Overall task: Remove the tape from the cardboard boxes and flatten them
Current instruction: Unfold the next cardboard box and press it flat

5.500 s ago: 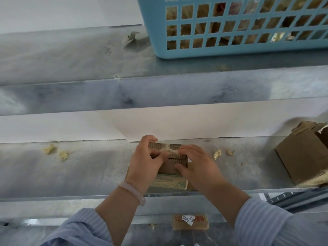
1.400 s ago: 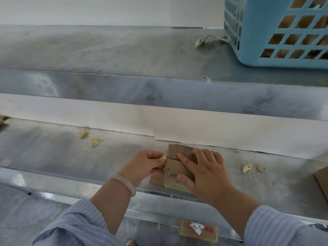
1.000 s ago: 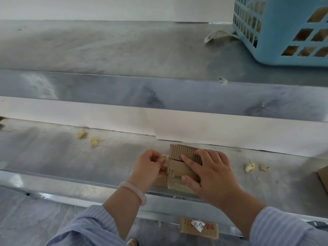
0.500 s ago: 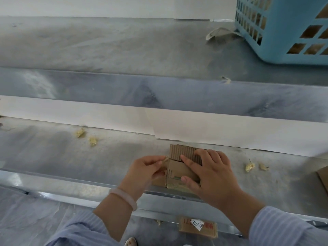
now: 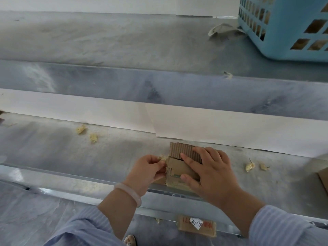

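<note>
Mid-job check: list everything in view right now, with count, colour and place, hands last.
small brown cardboard box: one, brown, front of the lower shelf, under both hands
yellowish tape piece: one, at the box's left edge
crumpled tape scraps: four, yellowish, lower shelf, two left and two right of the box
grey metal shelf: two levels, grey
light blue plastic lattice basket: one, upper level, far right, brown contents behind its holes
whitish strip: one, upper level, left of the basket
labelled cardboard piece: one, brown, white label, below the shelf front
second cardboard box corner: one, brown, right edge
pale bracelet: one, left wrist
left hand: pinches the tape piece
right hand: presses on the box
</note>
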Motion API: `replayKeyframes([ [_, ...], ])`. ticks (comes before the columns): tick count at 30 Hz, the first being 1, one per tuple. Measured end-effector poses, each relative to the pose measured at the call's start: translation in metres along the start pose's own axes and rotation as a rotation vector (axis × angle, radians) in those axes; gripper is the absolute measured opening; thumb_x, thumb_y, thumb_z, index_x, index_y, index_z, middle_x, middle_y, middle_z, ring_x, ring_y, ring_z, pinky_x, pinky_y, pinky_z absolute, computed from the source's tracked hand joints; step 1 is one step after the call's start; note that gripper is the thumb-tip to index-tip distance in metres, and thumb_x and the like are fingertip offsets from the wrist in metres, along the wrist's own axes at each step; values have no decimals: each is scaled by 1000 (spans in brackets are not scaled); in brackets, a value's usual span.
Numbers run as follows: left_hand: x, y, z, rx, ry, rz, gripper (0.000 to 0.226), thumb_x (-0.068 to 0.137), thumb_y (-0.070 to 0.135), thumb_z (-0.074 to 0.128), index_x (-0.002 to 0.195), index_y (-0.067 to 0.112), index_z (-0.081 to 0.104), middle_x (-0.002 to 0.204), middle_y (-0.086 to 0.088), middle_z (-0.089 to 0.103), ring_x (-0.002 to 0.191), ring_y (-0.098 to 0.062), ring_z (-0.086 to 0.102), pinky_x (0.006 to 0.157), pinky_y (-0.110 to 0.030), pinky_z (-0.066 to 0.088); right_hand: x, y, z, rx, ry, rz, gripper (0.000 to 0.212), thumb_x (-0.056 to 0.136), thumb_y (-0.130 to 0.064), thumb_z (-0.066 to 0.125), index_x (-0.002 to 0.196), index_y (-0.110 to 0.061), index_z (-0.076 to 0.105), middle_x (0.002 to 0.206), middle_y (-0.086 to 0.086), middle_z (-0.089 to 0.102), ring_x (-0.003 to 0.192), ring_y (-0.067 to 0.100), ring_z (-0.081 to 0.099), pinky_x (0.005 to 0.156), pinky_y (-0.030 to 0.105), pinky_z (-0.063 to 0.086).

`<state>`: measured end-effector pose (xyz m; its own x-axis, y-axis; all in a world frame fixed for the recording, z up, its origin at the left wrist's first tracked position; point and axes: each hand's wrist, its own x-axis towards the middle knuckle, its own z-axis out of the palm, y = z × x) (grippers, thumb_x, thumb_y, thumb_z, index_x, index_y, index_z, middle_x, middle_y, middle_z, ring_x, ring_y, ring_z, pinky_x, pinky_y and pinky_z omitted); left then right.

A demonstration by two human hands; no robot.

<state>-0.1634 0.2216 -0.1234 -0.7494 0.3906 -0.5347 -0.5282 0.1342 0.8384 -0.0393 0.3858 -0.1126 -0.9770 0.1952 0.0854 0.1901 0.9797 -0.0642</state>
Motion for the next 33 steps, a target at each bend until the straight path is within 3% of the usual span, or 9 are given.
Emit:
replayKeyframes([
  [3, -1, -3, 6, 177, 146, 90, 11, 87, 1, 65, 83, 6, 55, 85, -15, 67, 76, -26, 70, 69, -38, 60, 1, 0, 0, 1, -2, -4, 60, 89, -72, 29, 134, -41, 54, 132, 3, 54, 120, 28, 47, 100, 49, 35],
  [7, -3, -3, 10, 722, 277, 368, 15, 83, 10, 65, 77, 20, 54, 77, 1, 64, 68, -14, 61, 53, -19, 47, 1, 1, 0, -3, 10, -10, 59, 89, -71, 31, 133, -39, 56, 131, 3, 55, 119, 29, 48, 98, 50, 38],
  [9, 0, -4, 10, 813, 273, 433, 14, 82, 11, 64, 76, 21, 56, 78, 2, 62, 69, -14, 58, 54, -18, 42, 1, 1, 0, -4, 4, -9, 59, 89, -70, 31, 133, -40, 55, 131, 3, 55, 119, 28, 48, 98, 50, 37],
  [11, 2, -5, 8, 734, 239, 360, 6, 85, 14, 65, 82, 17, 62, 80, 2, 66, 72, -15, 63, 60, -20, 50, 1, 1, 0, -7, -5, -7, 59, 89, -71, 30, 134, -40, 54, 132, 2, 55, 119, 28, 47, 98, 49, 37],
  [14, 1, 0, -3, 71, 26, 49, 12, 90, 9, 63, 94, -1, 66, 91, -16, 71, 82, -27, 70, 75, -38, 60, 1, 1, 0, -7, -5, -8, 59, 89, -71, 30, 134, -40, 54, 132, 2, 54, 120, 28, 47, 99, 50, 37],
  [16, -1, 3, -10, -109, -82, -39, 12, 92, 6, 59, 96, -5, 63, 93, -21, 69, 83, -29, 68, 74, -38, 60, 0, 1, 0, -9, -2, -9, 60, 89, -71, 30, 134, -40, 55, 132, 3, 55, 119, 29, 47, 99, 50, 38],
  [21, -3, 4, -8, -76, -200, -112, 18, 95, 4, 54, 110, -2, 63, 106, -20, 70, 92, -26, 69, 76, -33, 59, 0, 0, -1, -4, 4, -12, 60, 89, -71, 29, 133, -39, 56, 131, 3, 55, 119, 28, 48, 98, 50, 37],
  [25, 2, 4, -4, 208, -116, -35, 12, 95, 10, 56, 102, 2, 63, 97, -14, 71, 93, -25, 68, 87, -41, 57, 1, 0, -1, -3, 5, -14, 60, 89, -70, 31, 133, -39, 56, 131, 3, 55, 119, 28, 48, 98, 50, 38],
  [33, 7, -10, 7, 478, 163, 157, 5, 91, 14, 63, 89, 12, 59, 86, -6, 68, 73, -17, 70, 56, -26, 58, 2, 0, -1, -9, -16, -4, 62, 89, -71, 27, 135, -39, 55, 132, 3, 54, 120, 28, 46, 99, 49, 36],
])
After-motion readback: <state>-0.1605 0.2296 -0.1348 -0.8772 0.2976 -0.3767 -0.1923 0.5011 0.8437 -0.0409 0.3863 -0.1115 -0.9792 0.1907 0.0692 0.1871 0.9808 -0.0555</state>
